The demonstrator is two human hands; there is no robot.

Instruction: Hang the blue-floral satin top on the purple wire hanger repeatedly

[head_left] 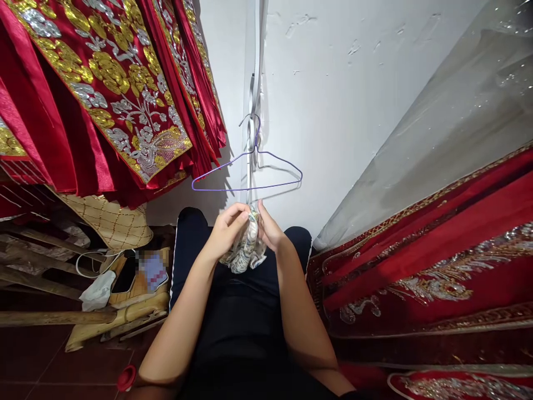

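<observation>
A bunched, light-coloured patterned cloth [245, 250] is held between my two hands, above my lap. My left hand [228, 229] pinches its top edge with thumb and finger. On the other side, my right hand [271, 229] grips the cloth, its thumb pointing up and its other fingers partly hidden behind the folds. Just beyond my hands, a purple wire hanger [247, 189] hangs from a ring on a pale vertical strip [255, 55] against the wall. Nothing hangs on the hanger.
Red embroidered garments [125, 94] hang at the upper left. To the right are a red beaded garment [437, 278] and sheer, glittery fabric [400, 139]. A bamboo stool [141, 311] at the left carries a phone [124, 275], a white cable and crumpled tissue [97, 291].
</observation>
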